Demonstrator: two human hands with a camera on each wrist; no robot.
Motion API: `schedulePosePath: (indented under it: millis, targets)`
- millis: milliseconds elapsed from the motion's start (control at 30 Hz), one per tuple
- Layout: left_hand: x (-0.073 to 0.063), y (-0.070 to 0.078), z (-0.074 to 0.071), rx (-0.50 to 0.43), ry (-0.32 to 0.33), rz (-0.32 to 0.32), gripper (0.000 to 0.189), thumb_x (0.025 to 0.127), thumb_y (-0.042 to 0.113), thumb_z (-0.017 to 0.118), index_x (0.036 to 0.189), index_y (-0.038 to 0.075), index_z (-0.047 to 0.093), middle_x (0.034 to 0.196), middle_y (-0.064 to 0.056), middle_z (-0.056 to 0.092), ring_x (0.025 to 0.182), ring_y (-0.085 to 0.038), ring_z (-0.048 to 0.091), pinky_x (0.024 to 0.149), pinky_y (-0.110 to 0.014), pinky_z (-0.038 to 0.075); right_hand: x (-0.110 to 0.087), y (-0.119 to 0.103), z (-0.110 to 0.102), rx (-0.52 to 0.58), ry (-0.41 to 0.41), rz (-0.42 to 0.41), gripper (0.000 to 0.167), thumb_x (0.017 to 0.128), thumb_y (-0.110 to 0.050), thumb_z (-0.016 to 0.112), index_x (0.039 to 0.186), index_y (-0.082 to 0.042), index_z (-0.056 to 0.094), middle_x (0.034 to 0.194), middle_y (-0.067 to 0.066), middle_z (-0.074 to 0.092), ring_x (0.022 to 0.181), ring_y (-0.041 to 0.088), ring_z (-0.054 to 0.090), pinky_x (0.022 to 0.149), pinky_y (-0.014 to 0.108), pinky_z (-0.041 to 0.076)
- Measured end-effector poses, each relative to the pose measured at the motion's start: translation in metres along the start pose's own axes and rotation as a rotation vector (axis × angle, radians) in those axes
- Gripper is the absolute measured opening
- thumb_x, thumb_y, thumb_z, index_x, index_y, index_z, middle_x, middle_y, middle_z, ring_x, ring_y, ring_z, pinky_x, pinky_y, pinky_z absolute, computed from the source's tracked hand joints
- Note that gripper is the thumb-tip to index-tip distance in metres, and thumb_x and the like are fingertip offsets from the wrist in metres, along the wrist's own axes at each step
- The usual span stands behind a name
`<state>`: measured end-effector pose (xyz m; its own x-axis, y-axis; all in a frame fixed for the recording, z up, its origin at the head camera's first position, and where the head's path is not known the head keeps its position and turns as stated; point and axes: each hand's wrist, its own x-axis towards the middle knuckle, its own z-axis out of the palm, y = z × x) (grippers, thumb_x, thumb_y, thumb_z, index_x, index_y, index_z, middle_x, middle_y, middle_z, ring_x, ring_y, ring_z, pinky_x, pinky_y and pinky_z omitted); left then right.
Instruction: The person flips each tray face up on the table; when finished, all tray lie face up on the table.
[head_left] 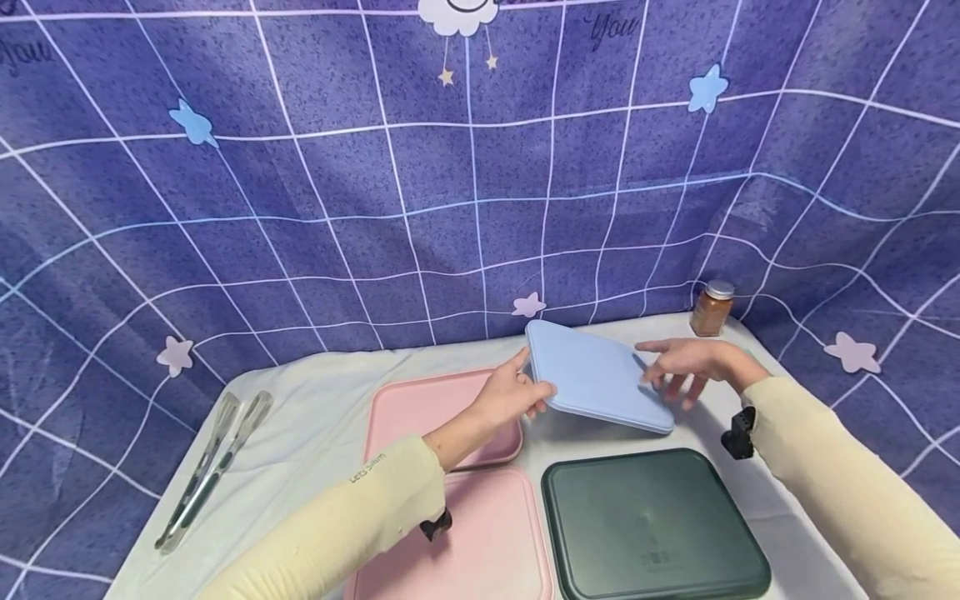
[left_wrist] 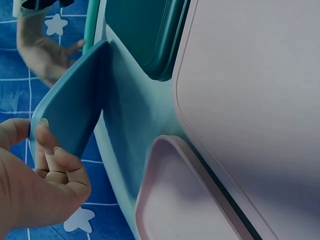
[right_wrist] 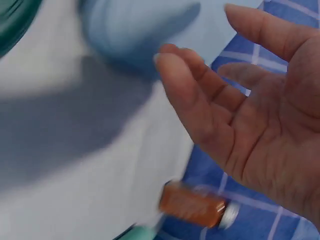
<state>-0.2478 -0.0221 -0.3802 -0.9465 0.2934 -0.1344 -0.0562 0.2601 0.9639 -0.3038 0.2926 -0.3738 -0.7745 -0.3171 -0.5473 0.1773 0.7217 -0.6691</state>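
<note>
A flat, light blue rectangular tray (head_left: 592,367) is tilted above the back of the white-covered table, its left side raised. My left hand (head_left: 510,392) pinches its left edge between thumb and fingers, which the left wrist view shows closely. My right hand (head_left: 686,362) hovers at the tray's right end with its fingers spread and loosely bent. In the right wrist view, that hand (right_wrist: 240,110) holds nothing; whether a fingertip touches the tray cannot be told. Below the tray lies a dark green tray (head_left: 652,525). Two pink trays lie to the left, one at the back (head_left: 420,408) and one in front (head_left: 480,533).
Metal tongs (head_left: 217,467) lie at the table's left edge. A small amber jar (head_left: 711,310) with a silvery lid stands at the back right corner. A purple-blue grid-patterned cloth (head_left: 360,183) hangs behind and beside the table.
</note>
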Motion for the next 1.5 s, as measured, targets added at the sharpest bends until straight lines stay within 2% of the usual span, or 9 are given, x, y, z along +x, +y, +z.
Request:
schedulePosePath:
  millis: [100, 333, 567, 733, 867, 1067, 1233, 1367, 1500]
  targets:
    - [-0.001, 0.000, 0.000, 0.003, 0.015, 0.005, 0.096, 0.081, 0.013, 0.076, 0.160, 0.009, 0.022, 0.065, -0.001, 0.060, 0.053, -0.010, 0.053, 0.052, -0.020, 0.046, 0.000, -0.028, 0.002, -0.019, 0.018, -0.035, 0.087, 0.098, -0.031, 0.060, 0.162, -0.011, 0.005, 0.095, 0.009, 0.058, 0.077, 0.022, 0.064, 0.064, 0.042, 0.060]
    - [0.001, 0.002, 0.003, 0.044, 0.081, 0.031, 0.090, 0.080, 0.013, 0.074, 0.158, 0.007, 0.030, 0.064, 0.001, 0.060, 0.052, -0.010, 0.053, 0.050, -0.020, 0.045, 0.006, -0.102, 0.011, -0.115, 0.083, -0.042, 0.085, 0.099, -0.040, 0.058, 0.163, -0.015, 0.008, 0.113, 0.018, 0.053, 0.079, 0.023, 0.063, 0.066, 0.040, 0.060]
    - [0.000, 0.005, 0.009, 0.088, 0.123, 0.073, 0.084, 0.081, 0.014, 0.073, 0.155, 0.003, 0.034, 0.063, 0.003, 0.059, 0.053, -0.009, 0.054, 0.050, -0.020, 0.044, 0.017, -0.149, 0.029, -0.171, 0.141, 0.008, 0.084, 0.099, -0.043, 0.055, 0.162, -0.008, 0.012, 0.118, 0.022, 0.051, 0.082, 0.030, 0.065, 0.065, 0.040, 0.061]
    - [-0.004, 0.007, 0.013, 0.150, 0.151, 0.116, 0.079, 0.083, 0.018, 0.071, 0.153, 0.001, 0.037, 0.062, 0.006, 0.058, 0.053, -0.008, 0.053, 0.046, -0.020, 0.040, 0.022, -0.166, 0.040, -0.170, 0.163, 0.061, 0.075, 0.099, -0.042, 0.056, 0.157, -0.005, 0.025, 0.132, 0.029, 0.050, 0.095, 0.039, 0.065, 0.068, 0.044, 0.062]
    - [-0.007, 0.010, 0.015, 0.215, 0.174, 0.134, 0.075, 0.085, 0.020, 0.069, 0.151, 0.002, 0.040, 0.061, 0.008, 0.056, 0.051, -0.007, 0.051, 0.045, -0.021, 0.039, 0.023, -0.175, 0.044, -0.221, 0.196, 0.086, 0.066, 0.097, -0.041, 0.057, 0.148, -0.003, 0.039, 0.135, 0.029, 0.049, 0.096, 0.040, 0.065, 0.068, 0.045, 0.062]
    - [-0.011, 0.016, 0.018, 0.322, 0.222, 0.145, 0.071, 0.085, 0.024, 0.068, 0.148, 0.000, 0.044, 0.060, 0.009, 0.054, 0.049, -0.007, 0.049, 0.060, -0.025, 0.046, 0.024, -0.185, 0.050, -0.306, 0.223, 0.104, 0.058, 0.095, -0.040, 0.058, 0.138, -0.002, 0.048, 0.121, 0.027, 0.054, 0.089, 0.038, 0.066, 0.068, 0.045, 0.062]
    - [-0.012, 0.017, 0.021, 0.370, 0.245, 0.169, 0.070, 0.085, 0.024, 0.068, 0.146, 0.000, 0.046, 0.063, 0.008, 0.056, 0.049, -0.008, 0.051, 0.072, -0.028, 0.049, 0.022, -0.194, 0.052, -0.379, 0.252, 0.150, 0.056, 0.094, -0.041, 0.061, 0.131, 0.000, 0.053, 0.113, 0.026, 0.058, 0.086, 0.039, 0.069, 0.071, 0.045, 0.062]
    - [-0.012, 0.018, 0.023, 0.373, 0.254, 0.176, 0.068, 0.085, 0.024, 0.068, 0.145, 0.002, 0.047, 0.068, 0.007, 0.059, 0.050, -0.008, 0.053, 0.069, -0.028, 0.048, 0.021, -0.201, 0.056, -0.451, 0.293, 0.173, 0.055, 0.091, -0.042, 0.065, 0.123, 0.003, 0.058, 0.106, 0.024, 0.061, 0.084, 0.038, 0.073, 0.068, 0.041, 0.062]
    - [-0.014, 0.020, 0.024, 0.385, 0.260, 0.180, 0.065, 0.085, 0.024, 0.068, 0.144, 0.003, 0.049, 0.069, 0.006, 0.059, 0.054, -0.007, 0.053, 0.065, -0.024, 0.046, 0.021, -0.204, 0.061, -0.492, 0.349, 0.182, 0.042, 0.086, -0.035, 0.067, 0.106, 0.002, 0.063, 0.094, 0.018, 0.061, 0.076, 0.034, 0.073, 0.062, 0.037, 0.061]
